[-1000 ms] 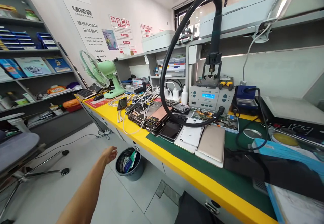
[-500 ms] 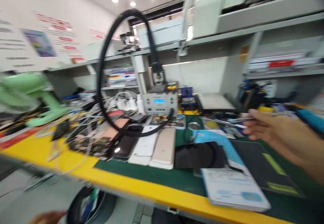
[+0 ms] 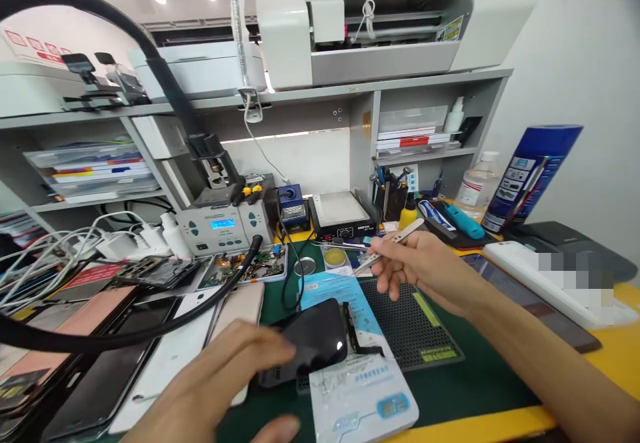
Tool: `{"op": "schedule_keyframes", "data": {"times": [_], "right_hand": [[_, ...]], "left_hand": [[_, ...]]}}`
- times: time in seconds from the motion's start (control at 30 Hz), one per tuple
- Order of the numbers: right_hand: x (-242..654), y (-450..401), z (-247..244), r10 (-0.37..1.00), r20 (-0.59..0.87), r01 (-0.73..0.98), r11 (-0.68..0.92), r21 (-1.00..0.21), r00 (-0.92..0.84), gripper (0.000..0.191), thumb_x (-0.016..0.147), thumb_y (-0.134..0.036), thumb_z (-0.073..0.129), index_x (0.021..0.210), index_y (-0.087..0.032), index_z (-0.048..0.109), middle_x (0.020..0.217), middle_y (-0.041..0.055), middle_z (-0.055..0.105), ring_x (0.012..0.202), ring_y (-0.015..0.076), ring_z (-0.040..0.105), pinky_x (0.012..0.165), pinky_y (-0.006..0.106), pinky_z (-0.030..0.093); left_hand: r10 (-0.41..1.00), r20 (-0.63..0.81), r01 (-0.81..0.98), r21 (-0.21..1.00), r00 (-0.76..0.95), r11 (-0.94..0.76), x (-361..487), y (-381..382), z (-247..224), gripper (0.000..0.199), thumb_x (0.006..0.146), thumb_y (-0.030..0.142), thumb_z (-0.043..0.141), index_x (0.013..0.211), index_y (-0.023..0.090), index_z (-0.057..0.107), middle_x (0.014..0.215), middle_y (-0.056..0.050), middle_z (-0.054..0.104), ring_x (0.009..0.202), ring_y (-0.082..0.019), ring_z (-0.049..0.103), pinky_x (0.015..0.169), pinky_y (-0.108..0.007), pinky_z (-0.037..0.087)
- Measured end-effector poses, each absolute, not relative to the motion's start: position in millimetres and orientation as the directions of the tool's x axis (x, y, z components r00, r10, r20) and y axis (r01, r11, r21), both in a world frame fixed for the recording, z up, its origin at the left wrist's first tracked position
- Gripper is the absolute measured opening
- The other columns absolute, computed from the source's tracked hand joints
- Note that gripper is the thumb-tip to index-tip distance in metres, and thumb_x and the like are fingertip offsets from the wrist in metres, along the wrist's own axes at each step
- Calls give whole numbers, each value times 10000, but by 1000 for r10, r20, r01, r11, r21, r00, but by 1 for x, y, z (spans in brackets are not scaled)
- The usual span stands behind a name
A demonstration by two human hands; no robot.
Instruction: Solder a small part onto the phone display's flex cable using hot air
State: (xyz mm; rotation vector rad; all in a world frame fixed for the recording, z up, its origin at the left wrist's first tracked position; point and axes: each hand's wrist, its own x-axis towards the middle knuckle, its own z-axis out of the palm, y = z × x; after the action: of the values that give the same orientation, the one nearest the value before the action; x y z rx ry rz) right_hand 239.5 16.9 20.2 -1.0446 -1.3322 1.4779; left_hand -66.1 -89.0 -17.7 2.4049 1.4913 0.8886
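Observation:
My right hand (image 3: 423, 266) pinches a pair of metal tweezers (image 3: 410, 231) above the mat, tips pointing down and left. At the lower left, my left hand (image 3: 210, 369) is open, thumb apart from the fingers. Its fingertips overlap the left side of a glossy black phone screen (image 3: 320, 336); whether they touch it I cannot tell. The screen lies partly on a blue and white package (image 3: 365, 396). A thin black flex cable (image 3: 356, 333) lies at the screen's right edge. To the right is a dark perforated pad (image 3: 405, 323).
Several phones (image 3: 115, 356) lie on the left. A looping black hose (image 3: 115, 336) crosses above them. Behind stand a rework station (image 3: 220, 224), a parts tray (image 3: 273, 266) and a flat heating plate (image 3: 343, 209). A bottle (image 3: 475, 186) and blue can (image 3: 530, 169) stand right.
The view has swung right and closer to the bench. My left hand has come up from beside the bin below the bench to the black screen. My right hand still holds the tweezers.

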Motion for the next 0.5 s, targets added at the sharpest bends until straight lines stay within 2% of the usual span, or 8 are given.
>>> {"op": "schedule_keyframes", "data": {"times": [0.1,0.2,0.3,0.5], "right_hand": [[243,16,19,928,-21,1,-23,-1000,-373,343,789,-408,887,751,-121,704,676,70,745,526,169,702,457,236,578],[246,12,20,893,17,98,68,-993,-449,285,855,-380,825,778,-144,686,651,40,735,515,150,681,492,237,573],[249,4,21,898,-3,177,84,-981,-439,219,882,-339,793,815,-166,677,636,15,722,546,142,664,532,233,565],[251,-11,12,925,-37,248,63,-967,-377,116,910,-302,765,892,-221,683,693,-21,732,624,132,664,573,203,550]], "left_hand": [[845,239,758,373,479,-535,-37,-64,4,598,880,403,714,1422,450,465,1482,22,527,1312,-226,581,1099,-381,524],[822,130,760,325,554,-564,-19,-45,15,633,885,347,701,1440,448,412,1469,29,520,1335,-198,559,1119,-381,517],[785,148,738,274,602,-617,-13,-37,10,577,864,301,699,1381,418,470,1395,25,569,1281,-189,595,1072,-355,553],[740,191,722,166,645,-671,-19,-34,-4,575,927,392,644,1451,418,408,1480,19,543,1310,-200,603,1023,-334,596]]}}
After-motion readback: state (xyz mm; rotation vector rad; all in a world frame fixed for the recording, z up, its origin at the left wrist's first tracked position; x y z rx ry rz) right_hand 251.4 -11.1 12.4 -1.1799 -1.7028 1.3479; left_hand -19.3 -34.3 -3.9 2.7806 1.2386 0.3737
